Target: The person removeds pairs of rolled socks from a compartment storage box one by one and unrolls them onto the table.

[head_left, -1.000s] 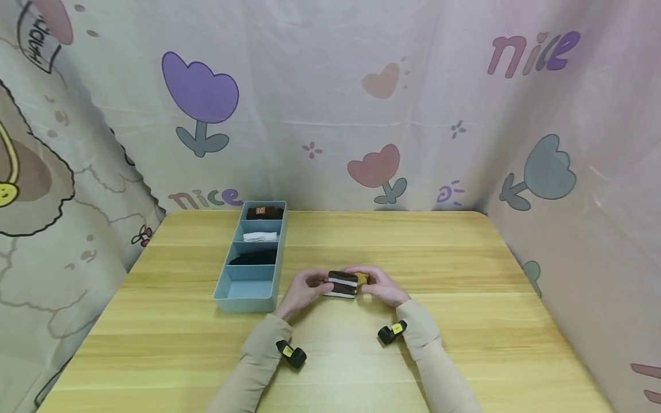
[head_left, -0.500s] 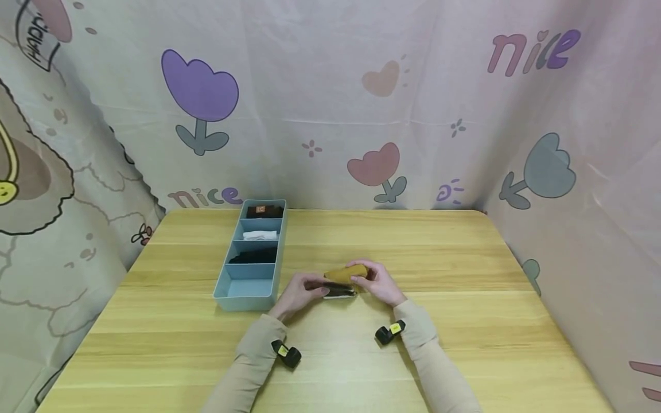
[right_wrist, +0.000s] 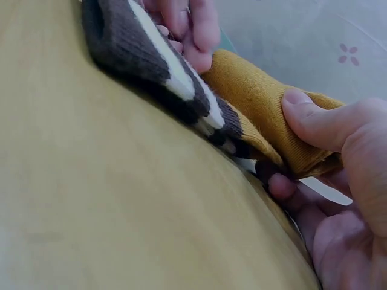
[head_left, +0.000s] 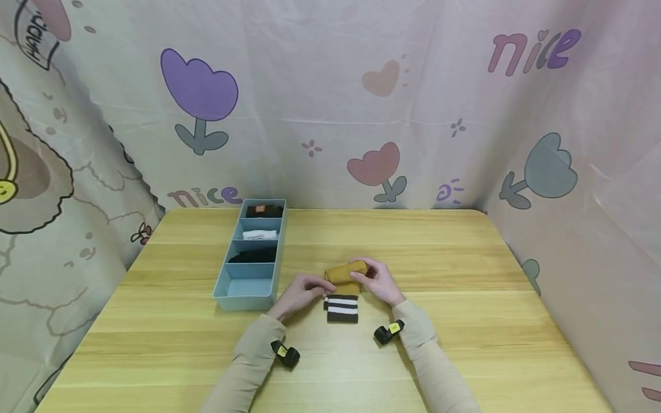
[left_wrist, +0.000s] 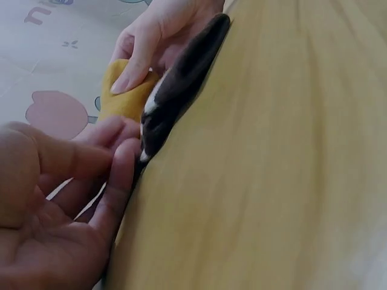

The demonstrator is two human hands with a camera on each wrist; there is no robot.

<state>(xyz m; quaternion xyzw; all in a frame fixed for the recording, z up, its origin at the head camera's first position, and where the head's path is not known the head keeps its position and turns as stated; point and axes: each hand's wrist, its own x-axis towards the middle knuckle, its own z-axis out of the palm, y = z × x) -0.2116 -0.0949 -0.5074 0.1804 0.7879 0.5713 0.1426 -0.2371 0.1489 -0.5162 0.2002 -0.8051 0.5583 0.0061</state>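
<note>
A mustard-yellow sock (head_left: pixel 346 273) with a brown-and-white striped cuff (head_left: pixel 342 310) lies mid-table, its yellow part folded into a roll and the cuff spread toward me. My right hand (head_left: pixel 381 282) grips the right end of the yellow roll, thumb on top and fingers beneath, as the right wrist view shows on the yellow fabric (right_wrist: pixel 260 103). At the sock's left edge, my left hand (head_left: pixel 301 293) pinches the fabric between thumb and fingers, just above the stripes. In the left wrist view the dark cuff (left_wrist: pixel 184 81) stands slightly off the wood beyond these fingers.
Left of the hands stands a blue divided box (head_left: pixel 279 258). Its compartments hold a brown folded item (head_left: pixel 264 211), a white one (head_left: pixel 260 235) and a black one (head_left: pixel 254 256); the nearest compartment is bare. A patterned curtain (head_left: pixel 320 103) hangs behind the wooden table (head_left: pixel 439 246).
The striped cuff, earlier folded up between the hands, has come down flat toward me. My right hand has moved slightly away from me with the yellow roll, which now shows fully.
</note>
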